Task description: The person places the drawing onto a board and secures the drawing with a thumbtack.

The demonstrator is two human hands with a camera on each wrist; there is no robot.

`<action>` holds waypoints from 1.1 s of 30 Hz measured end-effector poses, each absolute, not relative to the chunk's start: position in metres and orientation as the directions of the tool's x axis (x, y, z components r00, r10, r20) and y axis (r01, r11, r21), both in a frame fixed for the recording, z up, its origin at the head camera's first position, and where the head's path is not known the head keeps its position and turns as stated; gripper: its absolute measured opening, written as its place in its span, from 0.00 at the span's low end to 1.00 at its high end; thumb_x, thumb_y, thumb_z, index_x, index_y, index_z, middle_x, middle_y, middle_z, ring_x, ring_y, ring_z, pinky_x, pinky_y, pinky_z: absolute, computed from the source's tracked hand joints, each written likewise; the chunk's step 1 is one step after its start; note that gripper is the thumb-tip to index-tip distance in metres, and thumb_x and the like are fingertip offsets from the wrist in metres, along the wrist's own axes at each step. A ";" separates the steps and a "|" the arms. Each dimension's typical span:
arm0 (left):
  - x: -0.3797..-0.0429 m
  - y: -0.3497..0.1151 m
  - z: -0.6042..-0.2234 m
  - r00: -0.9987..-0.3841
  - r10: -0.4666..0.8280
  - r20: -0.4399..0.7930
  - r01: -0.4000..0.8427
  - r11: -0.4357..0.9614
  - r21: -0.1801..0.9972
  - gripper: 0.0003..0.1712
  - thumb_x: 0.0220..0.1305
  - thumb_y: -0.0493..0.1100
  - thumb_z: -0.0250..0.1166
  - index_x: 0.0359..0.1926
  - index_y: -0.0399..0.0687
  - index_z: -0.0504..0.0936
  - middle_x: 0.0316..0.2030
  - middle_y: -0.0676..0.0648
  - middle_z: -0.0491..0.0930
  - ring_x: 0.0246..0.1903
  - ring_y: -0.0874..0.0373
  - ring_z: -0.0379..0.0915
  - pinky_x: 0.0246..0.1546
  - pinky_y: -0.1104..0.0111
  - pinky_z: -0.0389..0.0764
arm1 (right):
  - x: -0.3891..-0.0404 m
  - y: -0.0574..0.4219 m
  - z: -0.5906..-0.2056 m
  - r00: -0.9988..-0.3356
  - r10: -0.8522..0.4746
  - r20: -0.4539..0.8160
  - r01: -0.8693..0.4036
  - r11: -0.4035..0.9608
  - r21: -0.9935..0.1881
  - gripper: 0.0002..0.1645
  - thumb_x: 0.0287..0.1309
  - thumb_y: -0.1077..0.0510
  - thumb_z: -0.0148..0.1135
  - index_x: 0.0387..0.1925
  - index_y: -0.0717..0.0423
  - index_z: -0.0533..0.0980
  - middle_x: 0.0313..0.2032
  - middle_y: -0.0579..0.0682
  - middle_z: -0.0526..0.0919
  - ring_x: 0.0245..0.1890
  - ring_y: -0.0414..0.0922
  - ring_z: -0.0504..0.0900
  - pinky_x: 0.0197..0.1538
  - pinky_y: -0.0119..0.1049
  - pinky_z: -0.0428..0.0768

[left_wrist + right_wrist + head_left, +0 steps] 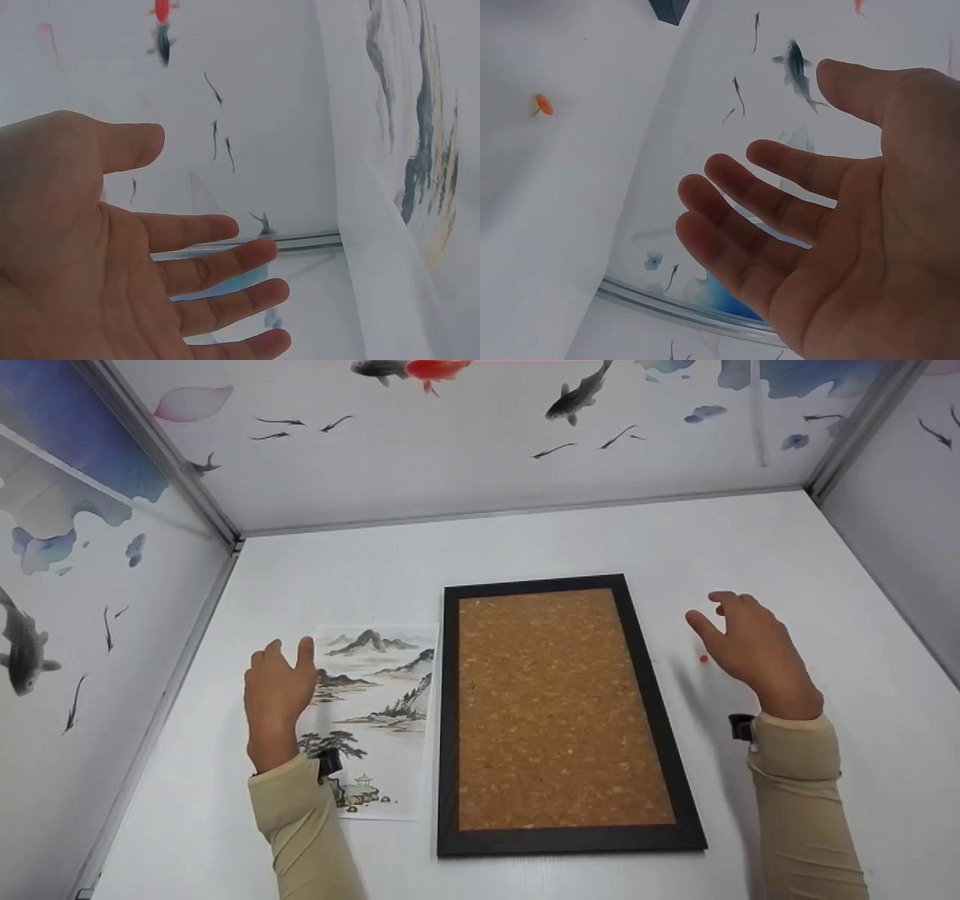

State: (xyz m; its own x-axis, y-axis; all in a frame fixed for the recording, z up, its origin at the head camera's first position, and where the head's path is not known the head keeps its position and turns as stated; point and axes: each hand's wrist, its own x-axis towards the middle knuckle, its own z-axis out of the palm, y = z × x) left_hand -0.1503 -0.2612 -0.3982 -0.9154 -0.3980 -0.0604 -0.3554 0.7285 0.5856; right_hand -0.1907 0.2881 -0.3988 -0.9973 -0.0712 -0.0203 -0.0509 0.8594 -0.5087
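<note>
A black-framed cork board (562,712) lies flat on the white table. Left of it is a sheet of paper with an ink landscape painting (390,682), its left edge partly covered by the left hand and sleeve. My left hand (277,694) hovers by that edge, holding nothing; its fingers are spread in the left wrist view (135,255). To the right of the board my right hand (757,652) is raised, palm bare and fingers relaxed in the right wrist view (840,195). Near its thumb lies an orange thumbtack (544,105), seen as a small dot in the head view.
White panels (465,457) painted with fish and lily pads enclose the table (360,562) at the back and both sides. Metal strips (832,457) run along their corners. Each wrist carries a small black camera (741,727).
</note>
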 end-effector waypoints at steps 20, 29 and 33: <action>-0.153 -0.288 -0.435 -0.894 -0.363 -0.263 -0.448 0.746 0.492 0.45 0.74 0.55 0.58 0.70 0.17 0.60 0.68 0.19 0.61 0.68 0.23 0.58 0.69 0.39 0.64 | -0.202 0.299 -0.425 -0.970 -0.131 -0.204 -0.029 0.899 -0.436 0.37 0.79 0.47 0.45 0.66 0.81 0.64 0.58 0.82 0.68 0.58 0.75 0.71 0.59 0.68 0.71; -0.152 -0.290 -0.446 -0.885 -0.381 -0.266 -0.464 0.755 0.463 0.45 0.66 0.51 0.68 0.68 0.17 0.65 0.64 0.17 0.62 0.63 0.21 0.61 0.64 0.37 0.68 | -0.206 0.301 -0.431 -0.952 -0.138 -0.273 -0.019 0.917 -0.398 0.32 0.76 0.51 0.47 0.60 0.80 0.71 0.57 0.81 0.72 0.53 0.73 0.76 0.53 0.65 0.77; -0.153 -0.289 -0.446 -0.884 -0.377 -0.275 -0.466 0.748 0.473 0.44 0.65 0.49 0.69 0.67 0.17 0.65 0.64 0.17 0.61 0.62 0.22 0.63 0.61 0.38 0.72 | -0.206 0.303 -0.435 -0.951 -0.146 -0.273 -0.023 0.912 -0.409 0.28 0.73 0.56 0.51 0.57 0.80 0.72 0.55 0.80 0.75 0.49 0.70 0.79 0.49 0.62 0.79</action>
State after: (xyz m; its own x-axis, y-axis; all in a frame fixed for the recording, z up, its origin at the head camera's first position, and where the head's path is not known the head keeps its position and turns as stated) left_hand -0.1528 -0.2888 -0.4462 -0.8845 -0.3770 -0.2748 -0.4658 0.7480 0.4729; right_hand -0.2057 0.3033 -0.4348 -0.9508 -0.1460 -0.2733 -0.0226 0.9123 -0.4089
